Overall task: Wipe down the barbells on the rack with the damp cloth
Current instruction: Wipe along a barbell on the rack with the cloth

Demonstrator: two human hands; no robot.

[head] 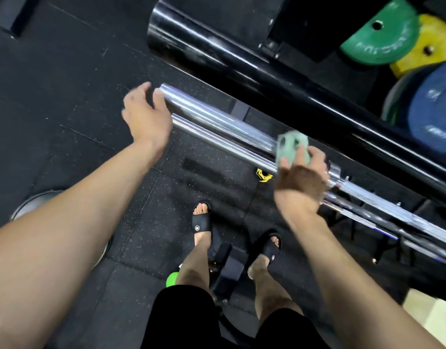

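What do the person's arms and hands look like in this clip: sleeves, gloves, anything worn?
Both forearms are bare to the frame edge, with no sleeves in view. The left hand has no glove, ring or wristband visible. The right hand is gloveless too, and its wrist is bare. The picture is motion-blurred, so small jewellery could be missed.

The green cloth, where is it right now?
In the head view, the green cloth is right of centre, gripped in the right hand against the chrome barbell sleeve, with the black bar just beyond it.
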